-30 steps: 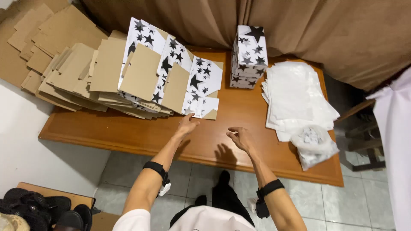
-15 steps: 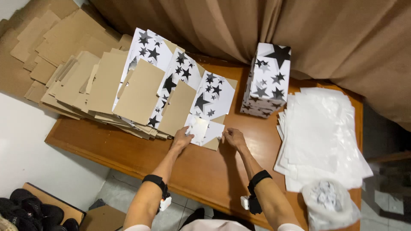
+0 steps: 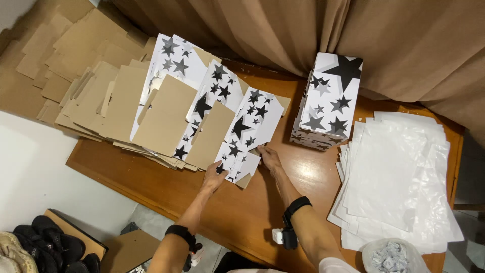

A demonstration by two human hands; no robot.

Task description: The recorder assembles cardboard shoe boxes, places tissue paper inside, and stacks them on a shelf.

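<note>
The flat box blank (image 3: 247, 134) lies unfolded on the wooden surface (image 3: 237, 212), nearest of several overlapping blanks. Its outer face is white with black and grey stars, and plain brown cardboard shows along its edges. It slants from upper right to lower left, and its lower flaps reach toward the surface's near edge. Both hands touch those lower flaps, left (image 3: 214, 177) and right (image 3: 269, 157).

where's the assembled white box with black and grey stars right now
In the head view, the assembled white star-printed box stands upright on the wooden table, against the tan curtain, between the flat star-printed cardboard sheets and the white paper stack.
</note>
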